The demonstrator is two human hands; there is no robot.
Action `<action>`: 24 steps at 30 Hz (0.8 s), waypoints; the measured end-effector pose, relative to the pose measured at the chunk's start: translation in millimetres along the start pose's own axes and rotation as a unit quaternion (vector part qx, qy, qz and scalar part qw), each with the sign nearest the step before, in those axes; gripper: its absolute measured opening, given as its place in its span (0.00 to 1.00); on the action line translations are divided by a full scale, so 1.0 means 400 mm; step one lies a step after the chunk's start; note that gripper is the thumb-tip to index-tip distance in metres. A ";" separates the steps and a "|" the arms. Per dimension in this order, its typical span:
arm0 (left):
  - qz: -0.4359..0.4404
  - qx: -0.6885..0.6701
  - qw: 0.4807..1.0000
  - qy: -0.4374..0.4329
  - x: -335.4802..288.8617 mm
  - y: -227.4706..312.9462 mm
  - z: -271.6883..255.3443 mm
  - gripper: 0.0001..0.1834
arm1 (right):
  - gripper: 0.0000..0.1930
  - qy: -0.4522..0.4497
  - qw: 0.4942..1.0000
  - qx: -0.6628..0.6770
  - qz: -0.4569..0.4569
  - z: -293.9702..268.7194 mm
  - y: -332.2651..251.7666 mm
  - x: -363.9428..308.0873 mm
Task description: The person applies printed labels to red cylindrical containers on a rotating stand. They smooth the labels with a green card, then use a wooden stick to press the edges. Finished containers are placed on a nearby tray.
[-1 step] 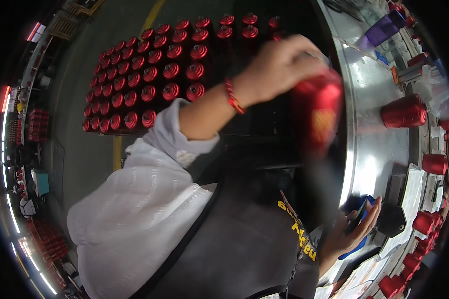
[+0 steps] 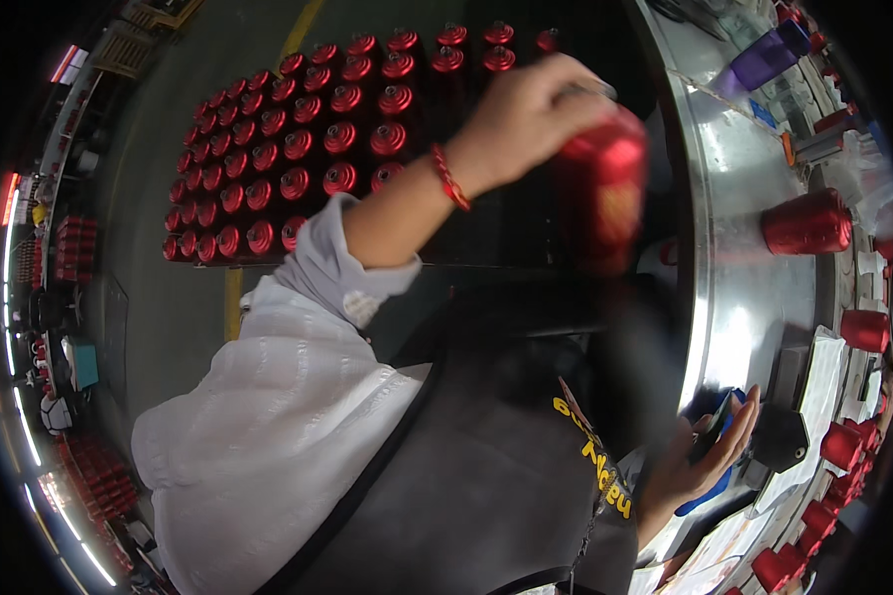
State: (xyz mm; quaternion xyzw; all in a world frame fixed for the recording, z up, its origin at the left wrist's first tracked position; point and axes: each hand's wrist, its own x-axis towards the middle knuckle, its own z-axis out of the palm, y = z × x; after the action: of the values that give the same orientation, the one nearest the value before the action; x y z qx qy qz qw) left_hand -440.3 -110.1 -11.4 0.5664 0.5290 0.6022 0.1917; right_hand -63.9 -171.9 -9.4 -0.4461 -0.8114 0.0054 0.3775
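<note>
My left hand (image 2: 541, 119), with a red cord at the wrist, is closed around the top of a shiny red bottle (image 2: 610, 188). The bottle hangs below the hand, blurred by motion, between the bottle rows and the metal table. To its left stand several rows of red bottles (image 2: 339, 137) with ringed tops. At the table's near edge, my right hand (image 2: 709, 466) is loosely curled about a blue cloth (image 2: 702, 501), its fingers fairly long and partly bent. A dark thing in that palm is too small to make out.
Along the right runs a shiny metal table (image 2: 709, 218). On it are another red bottle (image 2: 809, 222), a purple cup (image 2: 770, 56), a black angular block (image 2: 779, 440) and white sheets (image 2: 809, 426). More red pieces (image 2: 843, 444) line the far side.
My left hand and the red bottle have moved left and slightly up, away from the table edge. My right hand is nearly unmoved.
</note>
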 end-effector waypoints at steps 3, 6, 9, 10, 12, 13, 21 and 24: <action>-0.005 0.212 0.973 0.095 -0.003 -0.231 -0.144 0.19 | 0.29 -0.047 0.999 -0.023 -0.009 0.011 0.001 0.013; -0.081 0.357 0.923 0.117 0.010 -0.458 -0.249 0.20 | 0.26 -0.067 0.995 -0.065 0.013 0.022 0.004 0.007; -0.154 0.429 0.878 0.149 0.003 -0.695 -0.338 0.21 | 0.23 -0.084 0.992 -0.090 0.025 0.039 0.008 0.017; -0.195 0.434 0.868 0.144 0.005 -0.742 -0.341 0.22 | 0.22 -0.088 0.990 -0.103 0.036 0.043 0.011 0.015; -0.247 0.449 0.847 0.139 0.006 -0.804 -0.353 0.23 | 0.21 -0.095 0.987 -0.120 0.050 0.043 0.022 0.017; -0.260 0.455 0.841 0.134 0.009 -0.835 -0.351 0.23 | 0.21 -0.101 0.985 -0.131 0.056 0.037 0.025 0.020; -0.281 0.566 0.775 0.011 0.021 -0.897 -0.382 0.28 | 0.16 -0.039 0.975 -0.133 0.174 -0.068 0.116 0.085; -0.311 0.569 0.761 0.015 0.028 -0.858 -0.351 0.30 | 0.13 0.007 0.978 -0.130 0.161 -0.136 0.185 0.130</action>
State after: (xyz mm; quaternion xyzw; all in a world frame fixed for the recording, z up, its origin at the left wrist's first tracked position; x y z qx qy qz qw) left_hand -694.2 -33.8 -271.1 0.3669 0.9242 0.1064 0.0036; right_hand 6.2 -107.3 35.6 -0.6164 -0.7200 -0.0427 0.3160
